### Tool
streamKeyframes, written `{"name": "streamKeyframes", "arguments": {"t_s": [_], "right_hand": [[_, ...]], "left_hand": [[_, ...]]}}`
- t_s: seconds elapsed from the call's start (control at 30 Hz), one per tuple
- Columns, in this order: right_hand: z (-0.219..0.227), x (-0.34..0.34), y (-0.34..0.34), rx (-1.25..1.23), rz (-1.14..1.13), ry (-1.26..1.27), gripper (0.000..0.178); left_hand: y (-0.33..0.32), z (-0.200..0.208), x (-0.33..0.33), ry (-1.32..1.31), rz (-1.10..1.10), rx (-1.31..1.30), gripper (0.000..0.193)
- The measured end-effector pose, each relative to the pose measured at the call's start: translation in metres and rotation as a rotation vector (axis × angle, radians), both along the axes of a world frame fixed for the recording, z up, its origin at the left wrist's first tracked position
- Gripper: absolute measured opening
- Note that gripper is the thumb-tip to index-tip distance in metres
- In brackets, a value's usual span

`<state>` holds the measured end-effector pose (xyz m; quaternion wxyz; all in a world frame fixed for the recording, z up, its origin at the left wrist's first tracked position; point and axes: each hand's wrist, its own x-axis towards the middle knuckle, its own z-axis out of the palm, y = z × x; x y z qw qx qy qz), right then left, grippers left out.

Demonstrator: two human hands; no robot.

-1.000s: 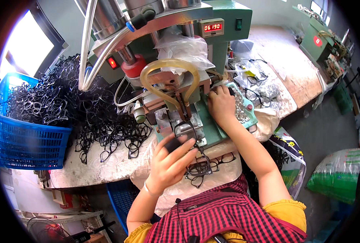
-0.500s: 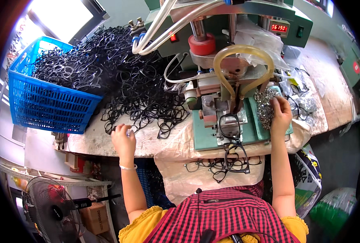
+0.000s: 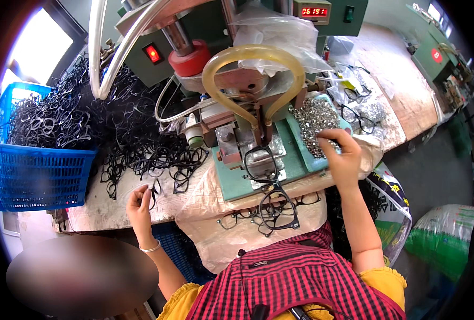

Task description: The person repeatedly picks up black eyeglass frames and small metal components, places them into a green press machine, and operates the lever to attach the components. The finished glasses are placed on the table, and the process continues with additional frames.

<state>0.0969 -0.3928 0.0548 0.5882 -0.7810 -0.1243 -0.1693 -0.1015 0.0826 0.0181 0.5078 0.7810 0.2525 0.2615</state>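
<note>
My left hand pinches a black eyeglass frame at the front edge of the bench, beside a heap of loose frames. My right hand is at a pale green tray of small shiny metal pieces. Its thumb and finger are pinched together at the near right side of these; any piece between them is too small to make out. Between my hands, another black eyeglass frame sits at the green press machine, one rim under the machine's head, the other hanging toward me.
A blue basket heaped with black frames stands at the left. Several frames lie on the brown sheet before me. A curved yellowish tube arches over the press. Plastic bags lie right of the tray.
The view has turned, shifting the bench leftward in the picture. A frame now shows clearly in my left hand, away from the heap. My right hand stays at the metal pieces, fingers nearer the tray's front.
</note>
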Motion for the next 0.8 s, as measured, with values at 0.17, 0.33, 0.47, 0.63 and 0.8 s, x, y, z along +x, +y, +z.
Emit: {"name": "streamKeyframes", "arguments": {"t_s": [0.17,0.33,0.47,0.63,0.8], "right_hand": [[0.037,0.004,0.064,0.056,0.218,-0.193,0.017],[0.025,-0.007,0.087,0.399,0.262,0.043,0.036],[0.034,-0.006,0.086,0.36,0.3,0.058,0.043],[0.06,-0.025,0.095,0.505,0.378,0.188,0.047],[0.072,-0.035,0.069,0.2,0.459,0.075,0.056]], "left_hand": [[-0.064,0.005,0.053,-0.112,-0.02,0.235,0.021],[-0.121,0.036,0.076,-0.491,-0.038,0.145,0.024],[-0.174,0.134,0.091,-0.882,-0.545,0.095,0.036],[-0.194,0.176,0.116,-0.674,-0.428,0.438,0.024],[-0.221,0.171,0.095,-0.606,-0.746,0.965,0.031]]}}
